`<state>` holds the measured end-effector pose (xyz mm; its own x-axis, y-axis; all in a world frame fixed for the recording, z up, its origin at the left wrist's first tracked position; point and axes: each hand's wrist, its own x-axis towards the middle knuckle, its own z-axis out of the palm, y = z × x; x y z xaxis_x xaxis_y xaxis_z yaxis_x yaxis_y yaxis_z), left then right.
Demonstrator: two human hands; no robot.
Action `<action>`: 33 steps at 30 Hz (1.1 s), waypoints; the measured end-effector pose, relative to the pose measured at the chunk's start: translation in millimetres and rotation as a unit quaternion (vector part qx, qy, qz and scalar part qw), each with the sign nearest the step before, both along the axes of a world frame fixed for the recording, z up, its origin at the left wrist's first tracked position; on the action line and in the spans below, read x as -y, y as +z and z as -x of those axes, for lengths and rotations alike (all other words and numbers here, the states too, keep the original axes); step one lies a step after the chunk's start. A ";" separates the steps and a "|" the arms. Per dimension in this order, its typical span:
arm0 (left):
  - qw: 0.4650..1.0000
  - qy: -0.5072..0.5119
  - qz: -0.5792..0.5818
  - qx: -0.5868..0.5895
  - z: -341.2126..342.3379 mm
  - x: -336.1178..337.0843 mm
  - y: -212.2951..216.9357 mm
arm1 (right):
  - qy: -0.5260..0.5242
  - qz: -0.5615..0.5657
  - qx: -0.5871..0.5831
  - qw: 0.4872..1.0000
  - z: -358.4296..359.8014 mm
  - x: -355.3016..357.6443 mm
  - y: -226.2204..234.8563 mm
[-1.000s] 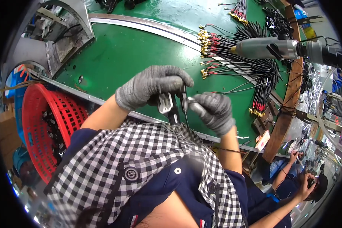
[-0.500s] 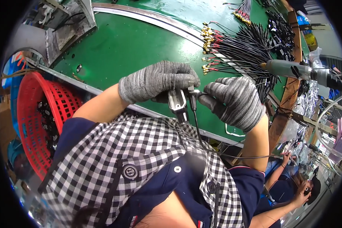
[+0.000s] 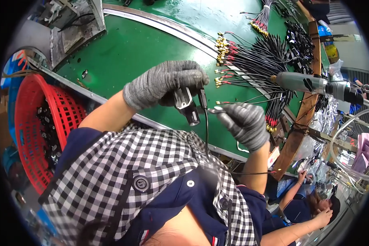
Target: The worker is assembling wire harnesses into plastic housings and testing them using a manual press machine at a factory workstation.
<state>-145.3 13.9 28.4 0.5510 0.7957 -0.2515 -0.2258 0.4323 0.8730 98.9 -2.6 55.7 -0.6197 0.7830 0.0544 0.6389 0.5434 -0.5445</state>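
Above the near edge of the green bench (image 3: 127, 53), the gloved left hand (image 3: 164, 82) has its grip closed around a small black-and-silver connector part (image 3: 184, 104), whose dark round end points down toward the person's checked shirt. Just right of that part, the gloved right hand (image 3: 246, 123) pinches a small metal piece (image 3: 216, 110) between fingertips, close to the part but apart from it. A black cable (image 3: 205, 127) hangs down from the left hand. Farther across the bench lies a bundle of black wires (image 3: 262, 65) with gold and red tips. A red basket (image 3: 32, 127) sits left of the bench edge.
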 end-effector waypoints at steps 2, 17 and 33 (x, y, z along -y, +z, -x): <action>1.000 0.010 0.018 0.011 -1.8 1.2 0.5 | 0.003 0.006 0.025 1.000 -1.4 -3.8 13.4; 0.991 0.095 -0.091 0.020 -9.4 7.8 -22.9 | -0.020 0.255 -0.165 0.953 33.0 -18.2 -21.5; 0.998 -0.036 0.051 -0.013 -12.4 -1.7 -12.8 | 0.105 -0.008 0.191 0.976 24.7 -36.7 55.4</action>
<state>-132.9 15.6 15.6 0.5984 0.7235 -0.3442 -0.1691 0.5340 0.8284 74.2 34.0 111.1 -0.7441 0.6373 -0.2005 0.6669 0.6908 -0.2794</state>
